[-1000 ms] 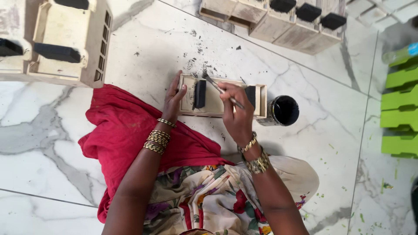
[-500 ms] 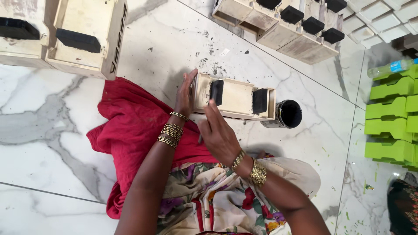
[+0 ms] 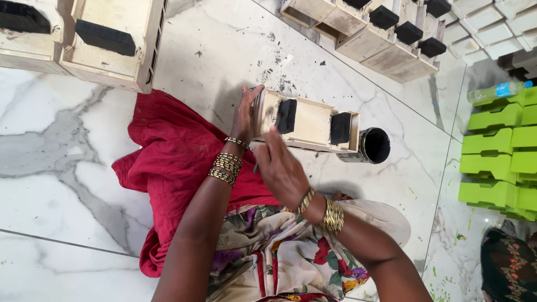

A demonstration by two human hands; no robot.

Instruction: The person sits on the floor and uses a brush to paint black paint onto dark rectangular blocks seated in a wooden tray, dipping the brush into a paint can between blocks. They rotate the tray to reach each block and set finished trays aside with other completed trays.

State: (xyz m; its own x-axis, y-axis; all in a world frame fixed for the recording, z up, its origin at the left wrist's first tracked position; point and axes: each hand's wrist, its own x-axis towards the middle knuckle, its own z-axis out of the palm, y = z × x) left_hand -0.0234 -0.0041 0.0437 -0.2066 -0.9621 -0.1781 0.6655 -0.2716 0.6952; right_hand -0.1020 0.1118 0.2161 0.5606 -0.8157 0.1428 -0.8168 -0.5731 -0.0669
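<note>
My left hand (image 3: 246,114), just above the middle of the frame, is clasped on the near end of a small pale wooden box (image 3: 309,121), fingers wrapped over its edge and tipping it up off the marble floor (image 3: 67,162). My right hand (image 3: 279,168) hovers just below the box with its back to the camera and the fingers loosely curled; a thin dark stick (image 3: 255,166) shows at its left edge, and I cannot tell how tightly I grip it. The box carries two black painted blocks (image 3: 286,116) inside, one near my left hand and one at its far end. Just beside that far end, toward the right of the frame, stands a round black paint tin (image 3: 373,146) with its mouth open. Gold bangles (image 3: 226,166) ring both my wrists. A red cloth (image 3: 168,162) spreads over my lap at centre left, above a flowered garment (image 3: 274,257) at the bottom. More wooden boxes (image 3: 106,42) with black blocks fill the upper left, and a row of them (image 3: 380,42) runs across the upper right. Green moulded pieces (image 3: 498,151) are stacked at the right edge, a clear plastic bottle (image 3: 495,91) lying above them. Dark specks (image 3: 277,56) dot the floor above the box.
</note>
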